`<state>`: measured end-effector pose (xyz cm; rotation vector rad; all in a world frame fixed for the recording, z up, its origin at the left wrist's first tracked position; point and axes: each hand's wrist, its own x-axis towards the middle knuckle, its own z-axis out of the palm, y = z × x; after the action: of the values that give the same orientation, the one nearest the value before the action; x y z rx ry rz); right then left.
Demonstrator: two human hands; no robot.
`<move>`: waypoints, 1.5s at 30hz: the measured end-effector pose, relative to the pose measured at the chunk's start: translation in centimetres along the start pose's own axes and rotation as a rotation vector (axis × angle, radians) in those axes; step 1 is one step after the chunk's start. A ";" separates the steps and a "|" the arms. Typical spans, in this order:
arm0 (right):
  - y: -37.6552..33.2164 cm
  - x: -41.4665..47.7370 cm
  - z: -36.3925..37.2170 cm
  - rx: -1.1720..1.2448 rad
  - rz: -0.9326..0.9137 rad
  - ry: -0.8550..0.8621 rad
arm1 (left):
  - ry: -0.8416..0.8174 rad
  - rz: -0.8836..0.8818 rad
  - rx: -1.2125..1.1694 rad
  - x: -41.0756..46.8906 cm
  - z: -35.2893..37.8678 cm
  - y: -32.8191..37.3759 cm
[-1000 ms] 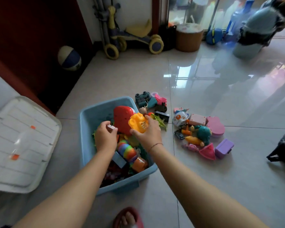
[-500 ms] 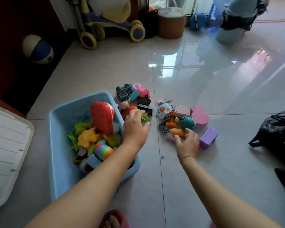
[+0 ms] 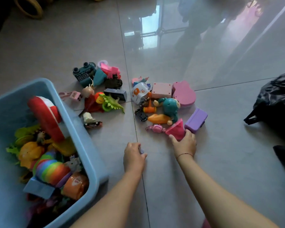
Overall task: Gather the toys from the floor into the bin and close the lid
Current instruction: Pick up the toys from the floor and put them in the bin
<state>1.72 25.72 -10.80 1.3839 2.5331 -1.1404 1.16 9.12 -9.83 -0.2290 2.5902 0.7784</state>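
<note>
1. The glossy grey tiled floor (image 3: 220, 162) fills the frame.
2. The light blue plastic bin (image 3: 76, 122) sits at lower left, its top open, heaped with bright toys.
3. A crumpled black plastic bag (image 3: 276, 96) lies at the right edge.
4. At centre lie two toy clusters: the left cluster (image 3: 105, 99) just beside the bin, the right cluster (image 3: 163, 102) near it.
5. My right hand (image 3: 184, 143), lower centre, has its grip closed around the pink triangular plastic toy (image 3: 176, 130), which lies beside a purple plastic box (image 3: 196, 120).
6. My left hand (image 3: 134, 160), just left of it, has its grip curled tight, pinching a small lilac round piece (image 3: 141, 151).
</note>
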 end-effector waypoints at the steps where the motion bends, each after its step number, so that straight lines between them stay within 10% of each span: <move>1: 0.1 0.3 0.4 -0.009 0.008 0.015 | 0.009 0.009 -0.005 0.2 0.4 -0.3; 19: -2.2 -2.6 -1.2 0.256 0.101 -0.100 | 0.001 -0.056 -0.266 -1.7 -2.0 0.0; 28: -14.6 -12.3 -3.7 0.496 -0.146 -0.378 | 0.409 0.102 -0.650 -5.7 -17.5 1.0; 37: -22.1 -24.2 1.1 0.537 -0.244 -0.726 | 0.638 -0.180 -0.658 -6.7 -29.1 -9.7; 45: -18.1 -18.4 -1.7 0.406 -0.349 -0.299 | 0.548 0.067 -0.457 -6.2 -27.0 -4.5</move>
<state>-0.09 7.64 7.60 0.7443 2.4668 -1.8461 -1.47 -9.39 11.04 -0.5604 2.8809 1.5099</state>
